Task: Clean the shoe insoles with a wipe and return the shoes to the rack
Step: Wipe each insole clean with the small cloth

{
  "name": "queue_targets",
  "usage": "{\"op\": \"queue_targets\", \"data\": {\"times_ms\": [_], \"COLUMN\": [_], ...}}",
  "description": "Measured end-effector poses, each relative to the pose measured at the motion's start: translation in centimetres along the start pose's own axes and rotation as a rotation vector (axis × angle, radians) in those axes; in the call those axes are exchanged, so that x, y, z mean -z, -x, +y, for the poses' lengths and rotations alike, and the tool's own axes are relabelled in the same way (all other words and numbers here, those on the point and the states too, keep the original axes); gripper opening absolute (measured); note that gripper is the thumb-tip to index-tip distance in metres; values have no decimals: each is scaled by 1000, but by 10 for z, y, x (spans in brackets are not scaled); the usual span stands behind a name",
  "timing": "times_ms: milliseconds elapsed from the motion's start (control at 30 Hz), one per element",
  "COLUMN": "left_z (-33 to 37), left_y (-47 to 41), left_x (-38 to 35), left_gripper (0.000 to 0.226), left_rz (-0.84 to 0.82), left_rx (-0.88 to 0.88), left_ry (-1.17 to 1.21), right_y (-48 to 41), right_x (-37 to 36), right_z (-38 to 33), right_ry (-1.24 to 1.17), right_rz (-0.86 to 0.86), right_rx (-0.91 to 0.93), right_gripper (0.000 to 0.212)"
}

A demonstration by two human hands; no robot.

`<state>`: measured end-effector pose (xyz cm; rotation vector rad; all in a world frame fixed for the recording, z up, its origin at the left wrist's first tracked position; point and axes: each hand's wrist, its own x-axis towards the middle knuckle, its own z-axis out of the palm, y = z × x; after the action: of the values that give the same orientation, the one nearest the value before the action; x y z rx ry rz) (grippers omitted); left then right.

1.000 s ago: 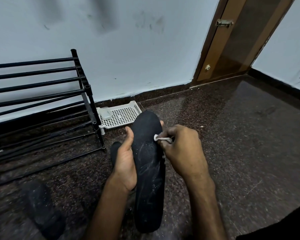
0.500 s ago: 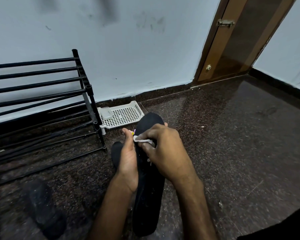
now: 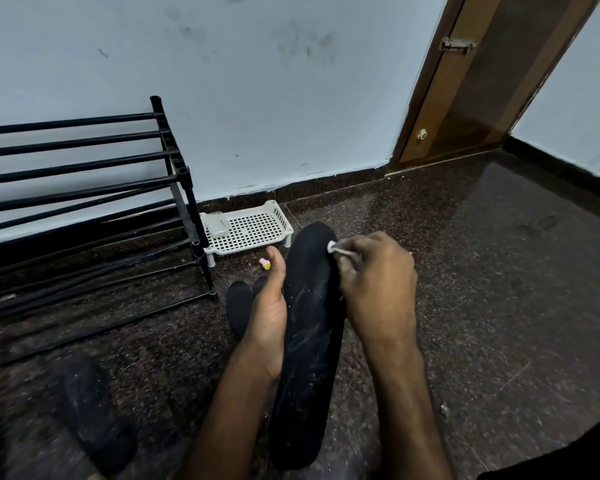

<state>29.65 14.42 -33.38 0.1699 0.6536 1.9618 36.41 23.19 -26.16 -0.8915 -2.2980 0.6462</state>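
Black insole (image 3: 310,344) held in left grip (image 3: 269,313); right grip (image 3: 378,282) pinches wipe (image 3: 333,247); rack (image 3: 190,199), white tray (image 3: 253,227) beyond.

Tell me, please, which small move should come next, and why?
Probably draw the small white wipe down the long black insole toward its near end: the right hand pinches it at the far end, the left hand steadies the edge, and pale streaks show along the middle.

Left hand (image 3: 269,306): grips insole (image 3: 309,341) edge, thumb pointing up, forearm extended forward. Right hand (image 3: 378,282): fingers curled, pinching wipe (image 3: 336,249), forearm extended forward.
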Motion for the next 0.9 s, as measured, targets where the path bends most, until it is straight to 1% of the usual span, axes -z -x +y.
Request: {"op": "queue_targets", "data": {"times_ms": [67,100,133,233,267,300,333,400,467,500,567,633,667,767,800,833,900], "left_z": [-3,-4,-4,-1,1,3,4,4,1,1,3,5,6,5,5,5,6], "left_y": [-1,0,1,0,0,-1,-1,1,3,3,3,3,3,1,1,1,1], "left_x": [-2,-3,-4,5,8,9,9,3,-1,-3,-2,2,4,4,3,2,3], "left_gripper": [74,74,75,82,84,84,82,77,74,73,75,79,78,71,70,70,72], "left_rz": [-7,-23,-33,2,13,17,19,8,17,21,19,32,35,46,67,90,123], "left_rx": [13,18,15,-33,-43,-47,-44,-20,19,31,44,42,28,-12,-25,-36,-50], "left_ry": [-24,-18,-10,3,7,8,-6,-47,-52,-51,-29,-8,-8,-56,-70,-85,-109], "right_y": [-6,-8,-9,-5,-3,-1,-1,-4,-7,-8,-3,4,6,0,-2,-4,-2], "right_x": [0,-1,-1,1,3,5,7,9,8,7,2,0,0,4,5,4,2], "right_z": [-7,-11,-14,-10,-6,0,6,10,4,0,-5,-2,3,14,15,16,16], "right_ry": [-12,-19,-30,-68,-48,-14,21,76,47,14,-43,-52,-40,21,30,18,-27], "right_rz": [62,52,5,-294,-360,-367,-326,-162,-30,-35,-159,-279,-280,-128,-111,-148,-317], "right_rx": [46,82,124,239,242,219,180,86,56,82,169,190,170,56,47,65,136], "right_gripper": [20,21,21,16,14,13,13,16,19,21,20,15,13,14,15,14,12]}}
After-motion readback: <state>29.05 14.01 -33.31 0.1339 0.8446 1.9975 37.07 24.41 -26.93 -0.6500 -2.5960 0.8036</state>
